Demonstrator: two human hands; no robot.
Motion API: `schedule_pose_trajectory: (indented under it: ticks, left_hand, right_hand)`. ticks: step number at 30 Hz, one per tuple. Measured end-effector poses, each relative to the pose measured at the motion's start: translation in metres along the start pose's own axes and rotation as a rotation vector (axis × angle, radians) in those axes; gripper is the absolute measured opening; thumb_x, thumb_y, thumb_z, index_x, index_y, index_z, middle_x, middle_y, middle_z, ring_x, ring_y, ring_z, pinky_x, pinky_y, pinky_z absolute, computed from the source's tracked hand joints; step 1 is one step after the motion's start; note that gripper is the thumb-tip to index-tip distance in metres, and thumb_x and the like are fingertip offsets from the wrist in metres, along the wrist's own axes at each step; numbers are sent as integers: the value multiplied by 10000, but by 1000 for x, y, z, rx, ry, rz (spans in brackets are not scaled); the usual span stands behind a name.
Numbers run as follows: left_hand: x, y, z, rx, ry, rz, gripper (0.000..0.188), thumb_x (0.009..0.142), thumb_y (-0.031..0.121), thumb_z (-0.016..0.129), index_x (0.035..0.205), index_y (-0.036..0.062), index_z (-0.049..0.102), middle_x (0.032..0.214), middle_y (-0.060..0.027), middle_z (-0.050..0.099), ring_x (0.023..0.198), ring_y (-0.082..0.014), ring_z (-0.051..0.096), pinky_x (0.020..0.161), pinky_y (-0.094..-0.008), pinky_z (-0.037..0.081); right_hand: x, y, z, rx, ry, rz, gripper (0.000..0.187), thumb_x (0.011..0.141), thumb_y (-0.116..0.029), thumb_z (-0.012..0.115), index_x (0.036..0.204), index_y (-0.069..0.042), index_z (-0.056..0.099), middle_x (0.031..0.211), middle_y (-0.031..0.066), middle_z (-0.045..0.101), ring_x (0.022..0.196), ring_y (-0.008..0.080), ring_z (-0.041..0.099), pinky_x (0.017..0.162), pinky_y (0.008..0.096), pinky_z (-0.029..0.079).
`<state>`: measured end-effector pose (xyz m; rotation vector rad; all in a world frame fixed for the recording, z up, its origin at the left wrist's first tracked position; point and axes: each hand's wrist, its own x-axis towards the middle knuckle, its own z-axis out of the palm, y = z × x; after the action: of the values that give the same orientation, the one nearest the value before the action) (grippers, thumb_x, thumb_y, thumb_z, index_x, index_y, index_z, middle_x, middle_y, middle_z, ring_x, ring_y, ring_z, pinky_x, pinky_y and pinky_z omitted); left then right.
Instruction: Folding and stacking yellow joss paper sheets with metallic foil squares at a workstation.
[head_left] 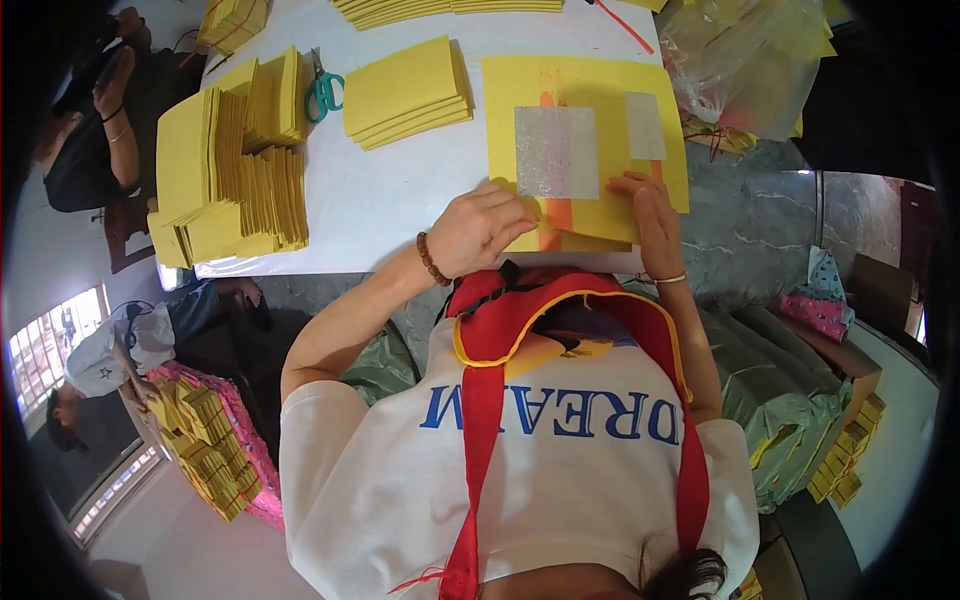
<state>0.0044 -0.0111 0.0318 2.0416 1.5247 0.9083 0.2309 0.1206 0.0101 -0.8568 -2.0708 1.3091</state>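
Yellow joss paper sheets (pixel 504 80) with silver foil patches and orange streaks lie at the near right part of the white table, in front of me. My left hand (pixel 487 228) is closed, its thumb and fingers pinching the near edge of a sheet left of the orange streak. At the right, my right hand (pixel 652 222) grips the paper with bent fingers over its surface; its thumb is hidden. The near edge looks slightly lifted between the hands. A small pile of folded yellow paper (pixel 405 90) rests left of the sheets.
Teal-handled scissors (pixel 323 95) lie beside packed stacks of folded yellow paper (pixel 225 165) on the left of the white table (pixel 345 215). A clear plastic bag (pixel 745 65) bulges at the right edge. Seated people (pixel 125 345) and yellow bundles (pixel 205 440) are off to the left.
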Motion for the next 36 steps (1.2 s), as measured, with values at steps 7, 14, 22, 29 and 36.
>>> schedule_pose_trajectory:
  ticks: [7, 14, 22, 29, 36]
  left_hand:
    - [5, -5, -2, -239, -8, -353, 147, 870, 135, 566, 914, 0, 605, 703, -98, 563, 616, -192, 549, 557, -307, 435]
    - [3, -2, -7, -170, 31, -297, 223, 849, 158, 598, 1028, 25, 594, 843, -110, 598, 717, -208, 566, 650, -305, 445]
    - [0, -30, 11, 199, 283, -126, 485, 687, 55, 627, 1161, 90, 529, 1166, -102, 501, 1033, -307, 466, 843, -374, 385]
    - [-3, -8, -13, 513, 222, 128, 355, 724, 135, 541, 1070, 88, 603, 1067, -102, 566, 945, -277, 521, 795, -368, 424]
    - [-26, -3, -5, 147, 73, 6, 280, 768, 111, 569, 1037, 45, 610, 899, -113, 600, 807, -263, 580, 693, -331, 470]
  right_hand:
    - [-4, 11, -4, 99, -62, -165, 283, 888, -260, 475, 1031, -59, 614, 1076, 56, 596, 1146, 253, 425, 985, 360, 314]
    - [-1, 17, 4, -52, -34, -119, 254, 719, -29, 661, 964, -83, 623, 1011, 19, 621, 1108, 246, 451, 958, 357, 349]
    - [1, 21, 5, 39, 16, -111, 188, 741, -32, 631, 924, -72, 617, 973, 21, 638, 1082, 247, 479, 939, 358, 371]
    - [-3, -15, -15, 31, 12, -312, 234, 705, -64, 643, 937, -63, 612, 1004, 88, 633, 1038, 298, 534, 934, 370, 376]
    - [-9, -17, -21, -145, -153, -308, 243, 729, -132, 633, 961, -59, 626, 1010, 94, 630, 1000, 251, 564, 867, 368, 389]
